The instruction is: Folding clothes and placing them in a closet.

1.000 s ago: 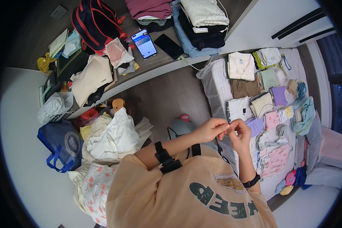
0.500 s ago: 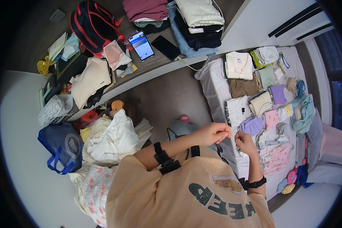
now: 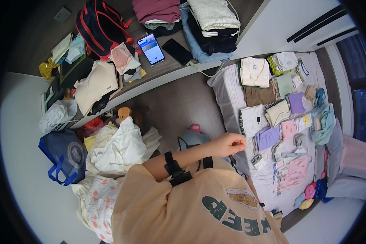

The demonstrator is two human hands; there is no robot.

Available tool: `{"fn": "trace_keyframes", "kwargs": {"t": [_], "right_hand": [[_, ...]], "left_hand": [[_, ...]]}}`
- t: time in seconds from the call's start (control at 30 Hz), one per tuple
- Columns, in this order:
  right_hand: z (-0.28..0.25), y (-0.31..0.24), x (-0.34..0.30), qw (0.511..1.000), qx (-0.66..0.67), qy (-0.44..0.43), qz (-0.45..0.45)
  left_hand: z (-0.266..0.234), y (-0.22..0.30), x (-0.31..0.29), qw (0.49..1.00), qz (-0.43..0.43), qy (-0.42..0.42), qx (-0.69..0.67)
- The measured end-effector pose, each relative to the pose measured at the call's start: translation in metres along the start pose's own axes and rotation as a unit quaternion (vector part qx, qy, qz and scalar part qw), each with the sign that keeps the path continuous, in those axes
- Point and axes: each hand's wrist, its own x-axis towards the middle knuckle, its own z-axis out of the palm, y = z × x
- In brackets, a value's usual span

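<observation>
My left hand (image 3: 230,144) hovers at the near edge of the bed, its fingers curled and pressed together; whatever they hold, if anything, is hidden. My right hand is out of view. Closest to the left hand on the bed lie a folded white shirt (image 3: 253,118) and a folded purple garment (image 3: 267,138). Beyond them are a cream folded piece (image 3: 278,114), a pink folded piece (image 3: 289,129) and a pink patterned garment (image 3: 293,173) spread flatter. A brown folded garment (image 3: 259,96) sits below a white one (image 3: 255,72) at the bed's far end.
A shelf along the far side bears a lit phone (image 3: 151,49), a dark phone (image 3: 177,51) on a cable, a red-and-black backpack (image 3: 99,30) and stacked clothes (image 3: 213,18). At left are a blue bag (image 3: 65,156) and a heap of white cloth (image 3: 120,148).
My right hand, which was beside the left over the bed edge, has left the view. The left hand stays in nearly the same place, fingers still curled.
</observation>
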Motion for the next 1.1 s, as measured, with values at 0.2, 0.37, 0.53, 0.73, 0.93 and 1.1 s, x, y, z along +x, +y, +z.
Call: {"fn": "trace_keyframes", "kwargs": {"t": [0.2, 0.37, 0.53, 0.73, 0.93, 1.1], "right_hand": [[-0.028, -0.079, -0.007, 0.992, 0.122, 0.034, -0.024], [-0.072, -0.093, 0.006, 0.947, 0.321, 0.001, -0.012], [-0.178, -0.235, -0.053, 0.819, 0.518, -0.092, -0.231], [-0.184, -0.301, -0.087, 0.725, 0.519, -0.265, -0.367], [-0.169, -0.31, -0.089, 0.674, 0.586, -0.262, -0.365], [-0.173, -0.328, -0.091, 0.648, 0.574, -0.283, -0.412]], "left_hand": [[-0.001, -0.009, -0.002, 1.0, 0.011, 0.009, 0.006], [0.001, -0.015, 0.003, 0.999, 0.022, 0.009, 0.043], [0.005, -0.013, -0.003, 0.998, 0.033, 0.012, 0.045], [0.009, -0.012, -0.008, 0.995, 0.002, -0.092, 0.025], [0.0, -0.009, -0.017, 0.995, 0.004, -0.094, 0.028], [0.005, -0.009, -0.017, 0.994, 0.033, -0.079, 0.073]]}}
